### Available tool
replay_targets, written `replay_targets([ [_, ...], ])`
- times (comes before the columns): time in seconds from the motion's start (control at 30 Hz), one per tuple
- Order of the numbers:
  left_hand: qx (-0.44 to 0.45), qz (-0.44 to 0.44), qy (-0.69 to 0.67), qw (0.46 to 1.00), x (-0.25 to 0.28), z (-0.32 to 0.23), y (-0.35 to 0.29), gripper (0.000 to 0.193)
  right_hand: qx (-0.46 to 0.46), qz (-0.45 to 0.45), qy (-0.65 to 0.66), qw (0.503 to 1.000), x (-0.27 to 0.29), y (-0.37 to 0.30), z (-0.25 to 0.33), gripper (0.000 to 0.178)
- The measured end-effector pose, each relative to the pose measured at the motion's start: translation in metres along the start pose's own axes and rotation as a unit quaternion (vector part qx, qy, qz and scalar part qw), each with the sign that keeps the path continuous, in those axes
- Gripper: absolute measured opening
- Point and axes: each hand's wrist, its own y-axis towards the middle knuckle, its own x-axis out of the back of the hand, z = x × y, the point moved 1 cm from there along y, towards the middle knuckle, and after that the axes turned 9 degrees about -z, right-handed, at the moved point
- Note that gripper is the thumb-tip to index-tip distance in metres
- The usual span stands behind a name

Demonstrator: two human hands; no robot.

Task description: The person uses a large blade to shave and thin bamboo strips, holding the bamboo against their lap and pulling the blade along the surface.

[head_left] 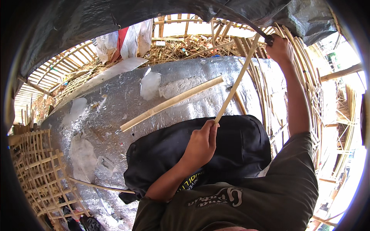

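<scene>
My left hand (200, 142) is closed around the near end of a long, thin bamboo strip (237, 82). The strip slants up and to the right, away from my body. My right hand (280, 48) is stretched far forward, its fingers wrapped round the dark handle of a long, slim, dark-bladed machete (246, 21). Its blade runs up and left past the strip's far end; whether they touch I cannot tell. Black cloth (169, 144) covers my lap under my left hand. Beyond it, a wider split bamboo piece (173, 102) lies on a silvery foil mat (127, 84).
Several long bamboo strips (304, 73) run along the right side. A woven bamboo lattice (36, 161) stands at lower left. Shavings (173, 50) and white sacks (138, 40) lie at the far edge. Dark plastic sheeting (77, 27) hangs above.
</scene>
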Motion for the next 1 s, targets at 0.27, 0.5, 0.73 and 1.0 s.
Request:
replay_targets([
  [0.27,0.023,0.01,-0.023,0.999,0.007,-0.001,0.007,0.02,0.079,-0.057,0.105,0.99,-0.001,-0.054,0.024,0.025],
  [0.5,0.017,0.029,-0.04,0.999,0.01,-0.004,0.008,0.022,0.094,-0.054,0.069,0.992,0.011,-0.033,0.031,0.023],
  [0.73,0.003,0.016,-0.02,1.0,0.01,-0.002,0.007,0.021,0.07,-0.039,0.035,0.996,0.004,-0.014,0.008,0.043],
  [1.0,0.029,0.035,-0.043,0.998,0.01,-0.001,0.004,0.025,0.016,-0.036,0.044,0.998,-0.008,0.02,0.0,0.042],
])
